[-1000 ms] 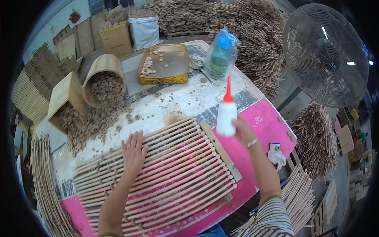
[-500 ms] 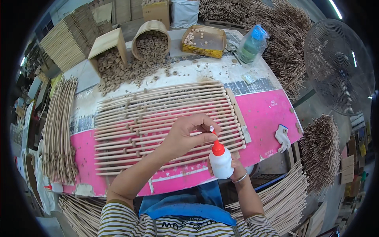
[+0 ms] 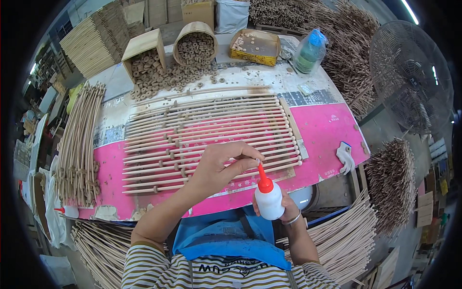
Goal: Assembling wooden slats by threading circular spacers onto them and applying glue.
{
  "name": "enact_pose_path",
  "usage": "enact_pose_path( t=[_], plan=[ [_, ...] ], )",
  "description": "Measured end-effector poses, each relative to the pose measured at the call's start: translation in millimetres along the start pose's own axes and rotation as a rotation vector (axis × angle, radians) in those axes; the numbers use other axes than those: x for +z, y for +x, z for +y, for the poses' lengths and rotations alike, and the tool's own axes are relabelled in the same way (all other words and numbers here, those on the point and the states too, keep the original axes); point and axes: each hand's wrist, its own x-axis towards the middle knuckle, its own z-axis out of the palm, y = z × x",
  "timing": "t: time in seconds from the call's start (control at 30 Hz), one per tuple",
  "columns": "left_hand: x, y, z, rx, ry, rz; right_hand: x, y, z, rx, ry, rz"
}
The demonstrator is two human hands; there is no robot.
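My right hand [image 3: 288, 208] is wrapped round a white squeeze bottle [image 3: 269, 202] with a red pointed nozzle [image 3: 264, 182], held upright, slightly tilted, above the table's near edge. My left hand [image 3: 225, 163] reaches across from the left, thumb and forefinger pinched at the very tip of the nozzle. A small whitish bit shows at those fingertips, too small to name. Beneath and beyond the hands lies a row of slim wooden sticks [image 3: 211, 137], side by side, with round knobs at their right ends and brown rings partway along several of them.
Brown wooden rings spill from a square wooden box [image 3: 144, 50] and a round wooden tub [image 3: 196, 44]. Behind are a yellow tray [image 3: 255, 47] and a bagged green bottle [image 3: 308, 53]. A glove [image 3: 345, 158] lies right; bundled sticks [image 3: 79, 149] lie left. A large fan [image 3: 413, 79] stands right.
My left fingertips have shifted to the nozzle's end, so more of the red nozzle shows. The white bit at them is less visible. The view has shifted slightly over the table.
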Motion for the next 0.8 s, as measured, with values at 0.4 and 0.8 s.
enact_pose_path(
  t=[0.4, 0.8],
  plan=[
    [-7.5, -7.4, 3.0, -0.076, 0.131, 0.01, -5.7, -10.9, 0.8, -0.037, -0.141, 0.138],
    [-6.9, -6.5, -1.4, 0.0, 0.442, -0.041, 1.3, -19.1, -23.3, -0.261, -0.637, 0.25]
  ],
)
